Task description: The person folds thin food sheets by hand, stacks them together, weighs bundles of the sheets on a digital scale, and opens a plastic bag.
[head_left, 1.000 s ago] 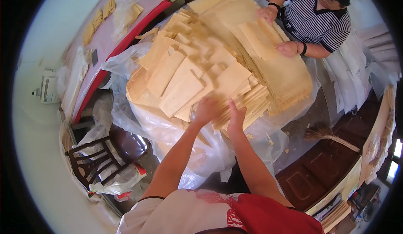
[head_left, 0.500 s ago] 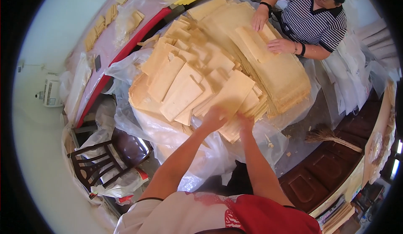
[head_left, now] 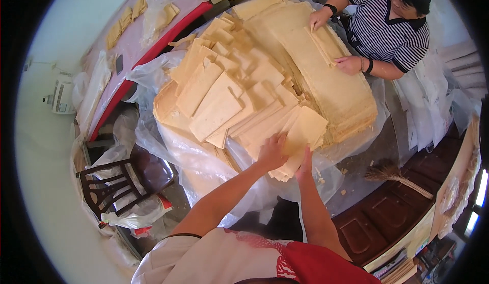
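Between my hands is a folded pale yellow sheet (head_left: 306,128), thin and brittle-looking, lying tilted over the near right of a heap of folded sheets (head_left: 216,103). My left hand (head_left: 272,154) grips its left edge, fingers bent over it. On its lower right edge is my right hand (head_left: 304,165), closed with the thumb side up; some of its fingers are hidden. Several overlapping folded sheets lie just left of my left hand. To the right is a thick stack of large flat sheets (head_left: 351,103), where a co-worker's two hands hold a narrow folded sheet (head_left: 326,44).
Clear plastic wrap (head_left: 204,164) hangs around the heap. A dark chair (head_left: 119,187) stands at the left. A broom (head_left: 402,179) rests near brown panels (head_left: 387,217) at the right. Across the far left runs a red-edged table (head_left: 147,54) with more sheets and a phone.
My hands and the folded sheet have shifted right and a little nearer, and the sheet lies more to the right edge of the heap. The co-worker's sheet has become narrower, folded over.
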`<move>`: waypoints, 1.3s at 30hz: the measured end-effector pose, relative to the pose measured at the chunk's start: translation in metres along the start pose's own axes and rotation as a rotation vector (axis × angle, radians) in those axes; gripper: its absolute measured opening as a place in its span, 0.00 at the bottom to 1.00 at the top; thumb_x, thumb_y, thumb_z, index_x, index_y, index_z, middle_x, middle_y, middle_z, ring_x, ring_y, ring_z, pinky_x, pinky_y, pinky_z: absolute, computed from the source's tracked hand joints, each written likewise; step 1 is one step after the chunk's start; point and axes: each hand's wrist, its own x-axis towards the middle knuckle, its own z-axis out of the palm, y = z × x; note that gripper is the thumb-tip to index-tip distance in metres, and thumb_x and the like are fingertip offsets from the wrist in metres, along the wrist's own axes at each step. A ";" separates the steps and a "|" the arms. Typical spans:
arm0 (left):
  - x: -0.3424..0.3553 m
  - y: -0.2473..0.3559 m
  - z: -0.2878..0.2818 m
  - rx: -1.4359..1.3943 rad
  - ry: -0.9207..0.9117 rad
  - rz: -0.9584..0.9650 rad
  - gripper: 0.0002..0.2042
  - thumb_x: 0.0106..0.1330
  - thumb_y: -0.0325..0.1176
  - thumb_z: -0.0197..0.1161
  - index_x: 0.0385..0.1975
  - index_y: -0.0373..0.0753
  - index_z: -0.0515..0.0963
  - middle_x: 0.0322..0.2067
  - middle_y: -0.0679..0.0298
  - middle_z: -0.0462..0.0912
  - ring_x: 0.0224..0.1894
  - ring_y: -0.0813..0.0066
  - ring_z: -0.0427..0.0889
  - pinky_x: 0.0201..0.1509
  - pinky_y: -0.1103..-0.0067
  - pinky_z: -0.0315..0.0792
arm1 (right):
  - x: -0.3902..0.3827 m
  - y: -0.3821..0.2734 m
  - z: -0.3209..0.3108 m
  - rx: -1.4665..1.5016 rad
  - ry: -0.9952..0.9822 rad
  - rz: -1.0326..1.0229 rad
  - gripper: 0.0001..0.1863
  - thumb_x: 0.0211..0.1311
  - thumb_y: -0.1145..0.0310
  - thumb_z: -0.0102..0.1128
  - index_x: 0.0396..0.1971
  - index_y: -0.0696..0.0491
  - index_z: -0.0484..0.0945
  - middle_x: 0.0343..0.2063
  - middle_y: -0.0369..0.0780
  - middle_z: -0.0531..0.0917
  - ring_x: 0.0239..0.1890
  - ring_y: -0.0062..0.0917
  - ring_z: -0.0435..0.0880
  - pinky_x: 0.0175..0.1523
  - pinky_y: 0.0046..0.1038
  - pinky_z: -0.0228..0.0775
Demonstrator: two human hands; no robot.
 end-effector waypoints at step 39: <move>0.033 0.018 -0.005 -0.436 -0.352 0.006 0.42 0.49 0.59 0.62 0.55 0.27 0.64 0.55 0.47 0.66 0.60 0.56 0.61 0.62 0.70 0.58 | -0.034 -0.031 -0.041 -0.035 0.012 0.056 0.27 0.64 0.56 0.49 0.59 0.54 0.59 0.53 0.41 0.70 0.53 0.32 0.71 0.57 0.35 0.66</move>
